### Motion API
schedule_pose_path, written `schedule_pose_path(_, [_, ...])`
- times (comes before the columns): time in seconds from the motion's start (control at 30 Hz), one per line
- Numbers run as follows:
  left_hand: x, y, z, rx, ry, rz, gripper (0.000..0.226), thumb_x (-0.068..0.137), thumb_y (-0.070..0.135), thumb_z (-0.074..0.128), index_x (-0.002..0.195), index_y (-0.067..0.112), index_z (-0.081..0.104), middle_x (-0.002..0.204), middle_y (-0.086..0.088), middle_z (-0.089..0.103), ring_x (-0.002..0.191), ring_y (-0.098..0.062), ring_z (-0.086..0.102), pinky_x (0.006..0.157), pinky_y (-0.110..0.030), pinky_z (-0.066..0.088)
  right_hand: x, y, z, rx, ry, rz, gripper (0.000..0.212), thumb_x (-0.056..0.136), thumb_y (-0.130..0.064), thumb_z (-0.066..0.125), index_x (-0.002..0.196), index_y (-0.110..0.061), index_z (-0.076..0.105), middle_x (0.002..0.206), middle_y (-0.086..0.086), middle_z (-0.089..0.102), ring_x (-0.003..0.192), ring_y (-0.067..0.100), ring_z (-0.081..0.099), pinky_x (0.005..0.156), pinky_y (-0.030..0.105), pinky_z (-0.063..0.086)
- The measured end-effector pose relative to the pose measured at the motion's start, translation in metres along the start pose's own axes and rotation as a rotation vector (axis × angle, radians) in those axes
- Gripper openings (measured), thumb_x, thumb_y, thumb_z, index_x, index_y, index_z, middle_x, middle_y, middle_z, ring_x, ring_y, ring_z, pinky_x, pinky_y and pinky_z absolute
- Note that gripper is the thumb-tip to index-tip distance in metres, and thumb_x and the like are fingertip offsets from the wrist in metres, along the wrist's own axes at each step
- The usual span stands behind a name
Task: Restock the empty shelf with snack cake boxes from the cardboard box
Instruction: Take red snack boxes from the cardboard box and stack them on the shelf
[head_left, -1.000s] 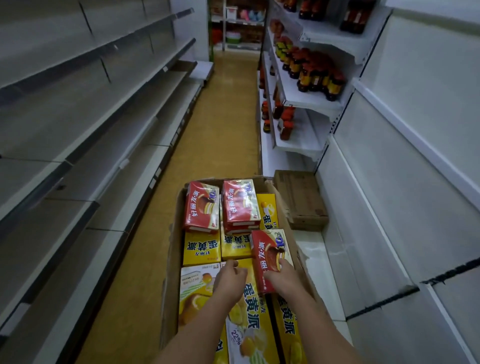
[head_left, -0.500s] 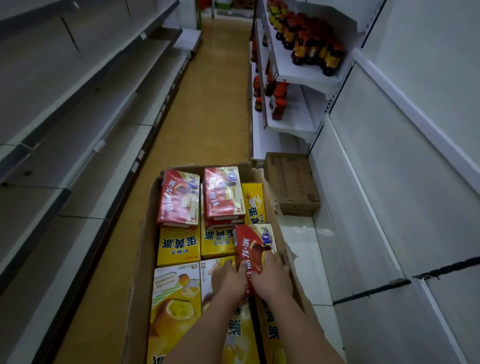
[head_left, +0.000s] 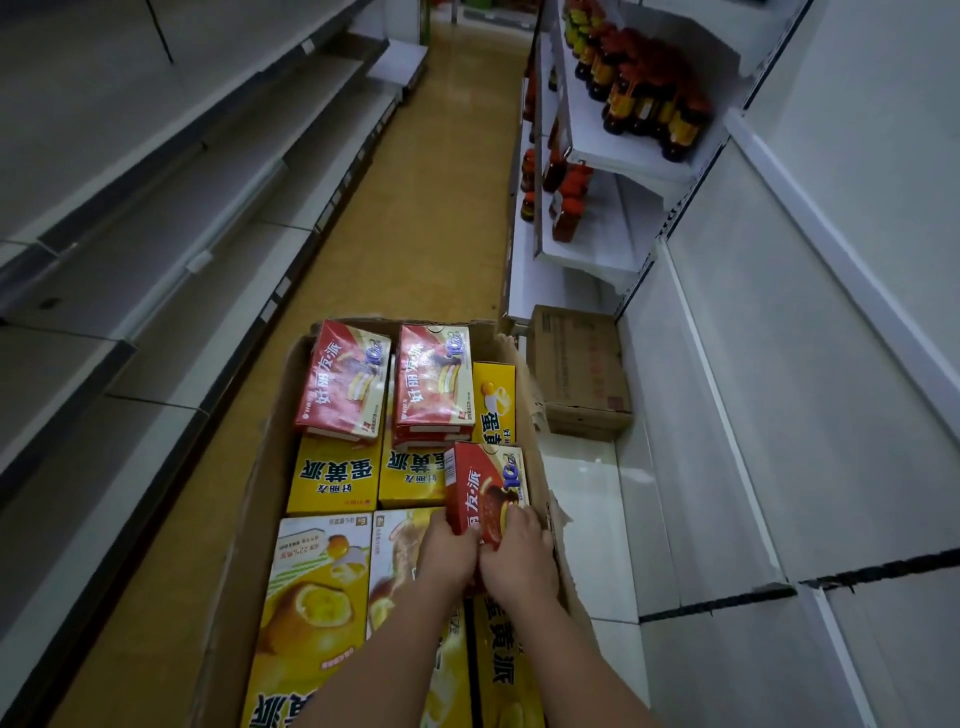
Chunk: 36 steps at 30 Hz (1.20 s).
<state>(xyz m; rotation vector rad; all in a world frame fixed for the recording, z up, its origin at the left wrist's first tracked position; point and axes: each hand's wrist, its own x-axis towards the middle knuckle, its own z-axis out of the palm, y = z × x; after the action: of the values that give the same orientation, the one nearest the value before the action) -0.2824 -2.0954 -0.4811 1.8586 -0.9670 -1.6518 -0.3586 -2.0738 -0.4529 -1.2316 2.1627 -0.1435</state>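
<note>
An open cardboard box (head_left: 262, 483) stands on the aisle floor, packed with red and yellow snack cake boxes. My left hand (head_left: 447, 553) and my right hand (head_left: 519, 558) both grip the near end of one red snack cake box (head_left: 485, 488), tilted up at the carton's right side. Two more red boxes (head_left: 345, 382) lie at the far end on top of yellow boxes (head_left: 332, 475). Larger yellow boxes (head_left: 311, 597) fill the near part. The empty white bottom shelf (head_left: 587, 499) runs along the right of the carton.
A closed brown carton (head_left: 579, 369) sits on the bottom shelf just beyond the open box. Shelves with dark red-capped bottles (head_left: 644, 98) rise further back on the right. Empty grey shelves (head_left: 156, 218) line the left side of the yellow-floored aisle (head_left: 426, 208).
My left hand has moved from the yellow box onto the red box, joining the right hand. The red box is tipped up more, and my view has dipped down and nearer.
</note>
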Motion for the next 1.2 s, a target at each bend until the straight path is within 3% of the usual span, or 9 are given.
schedule_pose_path(0.2, [-0.021, 0.014, -0.037, 0.034, 0.068, 0.05, 0.04, 0.096, 0.014, 0.05, 0.136, 0.014, 0.044, 0.118, -0.011, 0.061, 0.103, -0.032, 0.061, 0.091, -0.046, 0.051, -0.005, -0.014, -0.021, 0.096, -0.031, -0.034, 0.053, 0.089, -0.026, 0.051, 0.139, -0.018, 0.036, 0.142, 0.006, 0.039, 0.131, 0.027, 0.038, 0.106, 0.043, 0.039])
schedule_pose_path(0.33, [-0.042, 0.027, -0.071, 0.149, 0.043, 0.119, 0.045, 0.092, 0.015, 0.051, 0.135, 0.027, 0.045, 0.11, -0.002, 0.063, 0.101, -0.028, 0.06, 0.095, -0.047, 0.048, -0.014, -0.026, -0.046, 0.046, 0.017, -0.097, 0.075, 0.087, -0.03, 0.058, 0.15, -0.023, 0.017, 0.158, 0.003, 0.015, 0.143, 0.028, 0.016, 0.114, 0.045, 0.025])
schedule_pose_path(0.4, [-0.058, 0.033, -0.086, 0.419, 0.098, 0.16, 0.045, 0.091, 0.023, 0.049, 0.133, 0.038, 0.044, 0.117, 0.002, 0.062, 0.115, -0.024, 0.052, 0.112, -0.048, 0.028, -0.022, -0.034, -0.058, -0.008, -0.027, -0.118, 0.079, 0.087, -0.034, 0.058, 0.152, -0.025, 0.013, 0.16, 0.002, 0.004, 0.146, 0.029, 0.005, 0.117, 0.048, 0.014])
schedule_pose_path(0.5, [-0.08, 0.038, -0.103, 0.624, 0.139, 0.202, 0.046, 0.09, 0.025, 0.048, 0.132, 0.045, 0.043, 0.124, 0.005, 0.059, 0.128, -0.021, 0.039, 0.116, -0.051, -0.001, -0.033, -0.043, -0.066, 0.131, -0.132, -0.107, 0.072, 0.086, -0.026, 0.059, 0.149, -0.028, 0.024, 0.156, 0.001, 0.023, 0.144, 0.028, 0.016, 0.116, 0.048, 0.017])
schedule_pose_path(0.6, [-0.095, 0.038, -0.117, 0.633, 0.151, 0.231, 0.047, 0.088, 0.027, 0.05, 0.131, 0.046, 0.044, 0.121, 0.007, 0.06, 0.125, -0.019, 0.042, 0.115, -0.054, 0.003, -0.044, -0.049, -0.062, 0.402, -0.253, -0.104, 0.058, 0.087, -0.014, 0.06, 0.141, -0.019, 0.039, 0.135, 0.005, 0.05, 0.125, 0.025, 0.045, 0.105, 0.043, 0.039])
schedule_pose_path(0.77, [-0.118, 0.035, -0.131, 0.538, 0.157, 0.281, 0.039, 0.088, 0.035, 0.048, 0.123, 0.05, 0.044, 0.111, 0.009, 0.064, 0.105, -0.015, 0.059, 0.101, -0.04, 0.038, -0.065, -0.057, -0.063, 0.569, -0.27, -0.154, 0.022, 0.095, -0.013, 0.055, 0.116, -0.016, 0.049, 0.116, 0.008, 0.06, 0.105, 0.023, 0.058, 0.087, 0.041, 0.051])
schedule_pose_path(0.9, [-0.134, 0.02, -0.144, 0.481, 0.316, 0.279, 0.049, 0.094, 0.041, 0.048, 0.14, 0.037, 0.032, 0.13, 0.0, 0.051, 0.114, -0.018, 0.053, 0.096, -0.041, 0.047, -0.076, -0.066, -0.062, 0.652, -0.298, -0.201, 0.007, 0.096, -0.013, 0.053, 0.103, -0.013, 0.053, 0.115, 0.01, 0.059, 0.103, 0.026, 0.055, 0.077, 0.034, 0.046])
schedule_pose_path(1.07, [-0.166, 0.015, -0.174, -0.219, 0.499, 0.119, 0.091, 0.088, 0.037, 0.063, 0.152, 0.027, 0.0, 0.144, -0.016, 0.04, 0.094, -0.027, 0.064, 0.061, -0.035, 0.054, -0.092, -0.089, -0.05, 0.7, -0.37, -0.213, 0.022, 0.096, -0.018, 0.054, 0.116, -0.011, 0.051, 0.118, 0.013, 0.059, 0.111, 0.031, 0.055, 0.078, 0.036, 0.042])
schedule_pose_path(1.2, [-0.189, 0.008, -0.204, -0.447, 0.369, 0.08, 0.057, 0.092, 0.028, 0.059, 0.141, 0.014, 0.033, 0.117, -0.013, 0.059, 0.089, -0.023, 0.06, 0.072, -0.036, 0.046, -0.109, -0.118, -0.04, 0.739, -0.426, -0.239, 0.029, 0.097, -0.019, 0.054, 0.125, -0.011, 0.048, 0.127, 0.01, 0.055, 0.117, 0.029, 0.05, 0.086, 0.038, 0.04])
